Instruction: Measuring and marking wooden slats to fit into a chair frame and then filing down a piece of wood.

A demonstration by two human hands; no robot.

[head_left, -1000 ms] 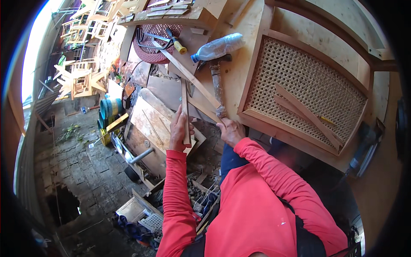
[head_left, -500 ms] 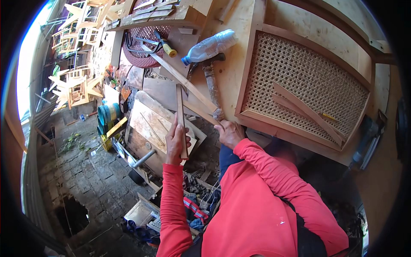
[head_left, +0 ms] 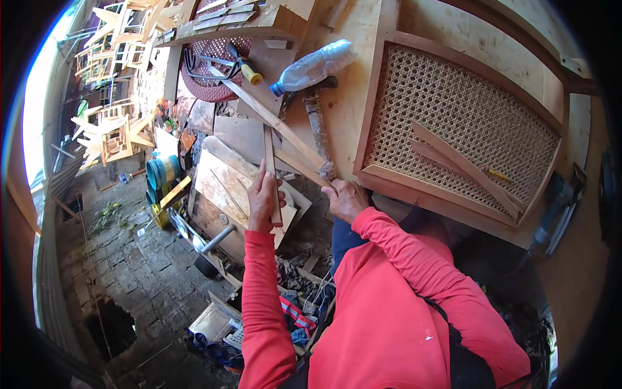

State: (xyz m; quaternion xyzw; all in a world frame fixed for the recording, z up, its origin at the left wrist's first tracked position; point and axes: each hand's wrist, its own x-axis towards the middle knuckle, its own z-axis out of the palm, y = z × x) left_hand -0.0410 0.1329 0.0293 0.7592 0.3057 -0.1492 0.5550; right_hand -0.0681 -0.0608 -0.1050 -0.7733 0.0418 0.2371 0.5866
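My left hand (head_left: 262,200) is wrapped round a short, narrow wooden strip (head_left: 270,162), which stands nearly upright in the picture. My right hand (head_left: 348,200) pinches the near end of another wooden strip (head_left: 301,167), which slants away to the upper left and passes behind the short one. Just above lies a long pale wooden strip (head_left: 265,115), its near end close to my right fingers. Beside it rests a hammer (head_left: 317,126) with a wrapped, worn handle, its head partly under a clear plastic bottle (head_left: 314,67) with a blue cap.
To the right, a wooden frame with woven cane (head_left: 453,117) carries loose thin strips (head_left: 463,165) and a yellow pencil (head_left: 499,176). A yellow-handled tool (head_left: 250,72) lies on a round reddish woven seat (head_left: 210,89). Boards (head_left: 220,185) lean at the left; the brick floor has a hole (head_left: 110,327).
My left hand has risen a little with the short strip, away from my body. My right hand keeps its hold almost in place.
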